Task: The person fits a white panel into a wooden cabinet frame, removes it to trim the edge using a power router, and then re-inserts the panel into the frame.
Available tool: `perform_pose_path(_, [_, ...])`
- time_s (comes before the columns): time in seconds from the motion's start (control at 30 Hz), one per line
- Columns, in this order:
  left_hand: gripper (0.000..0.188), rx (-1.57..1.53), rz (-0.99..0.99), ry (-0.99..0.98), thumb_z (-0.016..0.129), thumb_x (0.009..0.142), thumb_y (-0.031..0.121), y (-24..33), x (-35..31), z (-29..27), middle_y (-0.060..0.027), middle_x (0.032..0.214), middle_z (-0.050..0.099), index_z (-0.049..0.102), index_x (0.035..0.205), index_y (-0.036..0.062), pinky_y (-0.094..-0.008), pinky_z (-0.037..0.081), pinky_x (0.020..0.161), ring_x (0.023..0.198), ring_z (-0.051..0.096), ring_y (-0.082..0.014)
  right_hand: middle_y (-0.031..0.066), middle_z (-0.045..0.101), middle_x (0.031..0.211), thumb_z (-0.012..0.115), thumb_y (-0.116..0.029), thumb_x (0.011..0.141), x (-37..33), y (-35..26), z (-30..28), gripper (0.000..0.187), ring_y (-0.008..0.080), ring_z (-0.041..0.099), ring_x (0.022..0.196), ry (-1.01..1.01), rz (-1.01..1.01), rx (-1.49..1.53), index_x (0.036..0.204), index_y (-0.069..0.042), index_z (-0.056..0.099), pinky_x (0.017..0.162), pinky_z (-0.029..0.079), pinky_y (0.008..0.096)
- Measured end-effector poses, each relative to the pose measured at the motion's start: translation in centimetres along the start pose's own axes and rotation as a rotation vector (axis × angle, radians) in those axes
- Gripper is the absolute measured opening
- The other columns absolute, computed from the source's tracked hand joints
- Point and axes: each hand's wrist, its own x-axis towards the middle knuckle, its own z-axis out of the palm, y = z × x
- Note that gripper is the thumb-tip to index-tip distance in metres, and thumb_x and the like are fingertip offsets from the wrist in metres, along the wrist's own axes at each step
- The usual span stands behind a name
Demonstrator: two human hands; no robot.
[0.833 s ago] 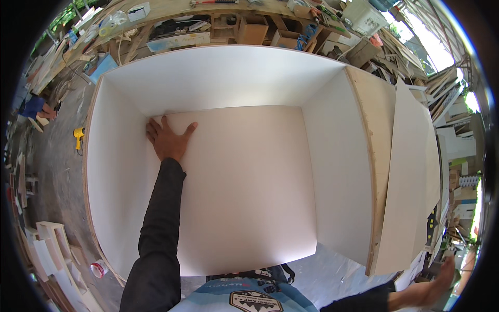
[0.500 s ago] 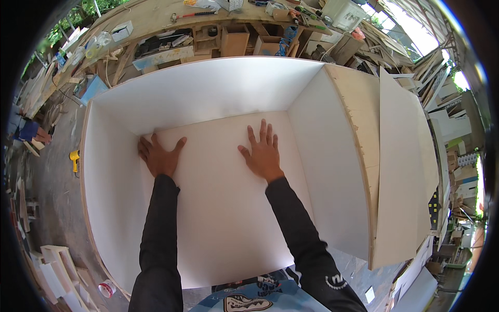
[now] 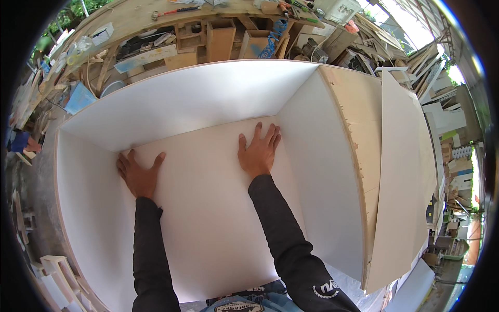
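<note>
Both my arms reach down into a large open cabinet box with white inner walls (image 3: 197, 106). My left hand (image 3: 139, 174) lies spread on the pale bottom panel (image 3: 208, 197), its fingers at the far left corner and its thumb pointing away from them. Near the far right corner, my right hand (image 3: 259, 152) rests palm down on the same panel with its fingers stretched out. Neither hand holds anything. The right inner wall (image 3: 322, 166) stands beside my right hand, and a bare plywood strip (image 3: 358, 135) runs along the outside of that wall.
A loose white sheet (image 3: 397, 177) leans over the plywood at the right. Behind the box stands a wooden workbench (image 3: 135, 23) with a red-handled hammer (image 3: 176, 11) and a blue coiled hose (image 3: 273, 39). Scrap boards (image 3: 426, 62) pile up far right; wooden frames (image 3: 57, 275) lie lower left.
My view has shifted, and the box appears further left and tilted. My right hand has moved closer to the far right corner of the panel. The left hand stays at the far left corner.
</note>
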Motion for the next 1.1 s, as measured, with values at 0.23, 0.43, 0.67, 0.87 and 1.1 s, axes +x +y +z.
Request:
perform_pose_path(0.23, [0.103,0.022,-0.005,0.041,0.080,0.074,0.070,-0.3,0.1,-0.3,-0.0319,0.160,0.033,0.051,0.145,0.0018,-0.0560,0.019,0.125,0.151,0.025,-0.0477,0.0372,0.022,0.156,0.047,-0.044,0.105,0.2,-0.7,0.1,0.073,0.0557,0.014,0.151,-0.048,-0.031,-0.052,0.152,0.010,0.035,0.126,0.014,0.0591])
perform_pose_path(0.43, [0.101,0.016,0.046,0.096,0.081,0.074,0.069,-0.7,0.0,0.6,-0.0329,0.159,0.034,0.057,0.142,-0.0015,-0.0573,0.025,0.124,0.150,0.028,-0.0488,0.0381,0.023,0.157,0.050,-0.045,0.104,0.4,-0.4,0.2,0.074,0.0563,0.013,0.151,-0.053,-0.025,-0.079,0.152,0.010,0.035,0.125,0.011,0.0605])
perform_pose_path(0.67, [0.095,0.009,0.018,0.096,0.088,0.071,0.061,-0.6,-0.6,0.1,-0.0329,0.154,0.043,0.061,0.136,-0.0034,-0.0573,0.030,0.121,0.148,0.033,-0.0497,0.0372,0.024,0.156,0.055,-0.042,0.102,0.0,-0.3,-0.5,0.073,0.0566,0.016,0.150,-0.060,-0.046,-0.043,0.150,0.010,0.039,0.123,0.016,0.0639])
perform_pose_path(0.87, [0.083,-0.001,0.087,0.161,0.091,0.072,0.051,-0.2,-1.0,0.2,-0.0314,0.150,0.049,0.066,0.129,-0.0038,-0.0565,0.035,0.119,0.145,0.038,-0.0507,0.0348,0.026,0.157,0.057,-0.041,0.102,0.2,0.5,-1.0,0.072,0.0551,0.018,0.150,-0.050,-0.058,-0.078,0.153,0.006,0.039,0.123,0.016,0.0634])
perform_pose_path(1.1, [0.082,0.052,0.128,0.106,0.087,0.075,0.053,-0.6,-1.2,0.4,-0.0332,0.144,0.054,0.067,0.128,-0.0063,-0.0570,0.035,0.118,0.141,0.044,-0.0521,0.0333,0.025,0.162,0.056,-0.046,0.102,0.1,0.5,-0.9,0.078,0.0565,0.016,0.151,-0.080,-0.102,-0.112,0.156,0.005,0.034,0.123,0.015,0.0637])
